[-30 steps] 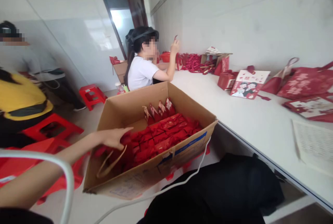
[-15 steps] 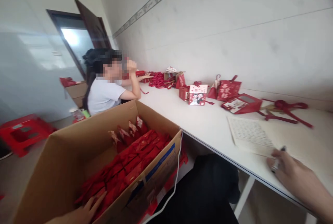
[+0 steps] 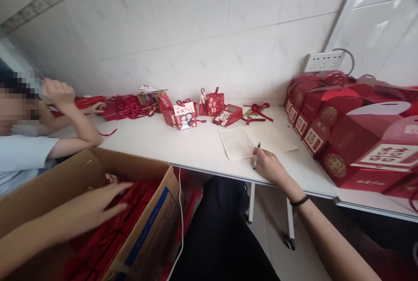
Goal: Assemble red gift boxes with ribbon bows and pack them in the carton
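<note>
My left hand (image 3: 102, 205) is open, fingers spread, over a cardboard box (image 3: 150, 229) packed with red pouches (image 3: 98, 246); whether it touches them I cannot tell. On the white table (image 3: 153, 142), my right hand (image 3: 267, 164) is closed around a pen (image 3: 257, 157), held upright at a slant. The hand rests at the near edge of a cream notebook (image 3: 238, 142), whose left page bears lines of handwriting. Behind the notebook lie a red gift box (image 3: 230, 115) on its side and dark red ribbons (image 3: 257, 113).
Large red gift boxes (image 3: 346, 142) crowd the table's right end, below a power strip (image 3: 325, 61). Small red-and-white boxes (image 3: 186, 115) and a ribbon heap (image 3: 130, 106) stand along the wall. At left sits another person (image 3: 26, 155), elbow on the table. A white cable (image 3: 181, 220) hangs beside the cardboard box.
My view has swung right, bringing the large red boxes into sight. My left hand has lifted from the pouches at the box's near end and moved farther over them. My right hand keeps the pen.
</note>
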`<control>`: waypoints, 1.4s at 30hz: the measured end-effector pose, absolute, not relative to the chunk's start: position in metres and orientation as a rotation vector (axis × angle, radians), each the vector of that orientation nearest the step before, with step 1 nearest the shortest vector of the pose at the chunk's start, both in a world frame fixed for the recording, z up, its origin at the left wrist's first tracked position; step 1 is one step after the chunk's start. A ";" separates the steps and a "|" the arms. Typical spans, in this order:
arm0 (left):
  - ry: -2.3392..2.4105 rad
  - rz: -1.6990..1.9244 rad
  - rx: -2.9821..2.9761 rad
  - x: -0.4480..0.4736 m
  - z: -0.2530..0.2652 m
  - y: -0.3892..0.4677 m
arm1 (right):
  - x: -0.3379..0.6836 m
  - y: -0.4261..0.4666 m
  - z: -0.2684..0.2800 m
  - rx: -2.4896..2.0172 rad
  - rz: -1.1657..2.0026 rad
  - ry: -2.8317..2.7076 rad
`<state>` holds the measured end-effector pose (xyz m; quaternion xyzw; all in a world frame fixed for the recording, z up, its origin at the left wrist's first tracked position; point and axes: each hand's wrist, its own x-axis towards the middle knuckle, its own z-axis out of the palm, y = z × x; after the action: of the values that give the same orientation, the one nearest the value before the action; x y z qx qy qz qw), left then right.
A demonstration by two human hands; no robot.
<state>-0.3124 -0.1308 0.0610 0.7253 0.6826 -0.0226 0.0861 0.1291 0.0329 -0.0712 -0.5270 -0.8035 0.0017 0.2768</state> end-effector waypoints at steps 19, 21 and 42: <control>1.192 0.548 2.532 -0.012 -0.024 0.173 | 0.119 0.004 -0.063 -1.486 -0.032 -2.006; 1.120 0.610 2.468 -0.016 -0.030 0.180 | 0.120 -0.001 -0.061 -1.474 0.007 -1.986; 0.817 0.458 2.618 -0.014 -0.045 0.164 | 0.114 -0.025 -0.025 -1.052 0.795 -0.972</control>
<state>-0.0137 0.1640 -0.0454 0.9263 0.2891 0.1620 0.1795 0.1142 -0.0254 -0.0246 -0.4690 -0.4335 0.3544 0.6830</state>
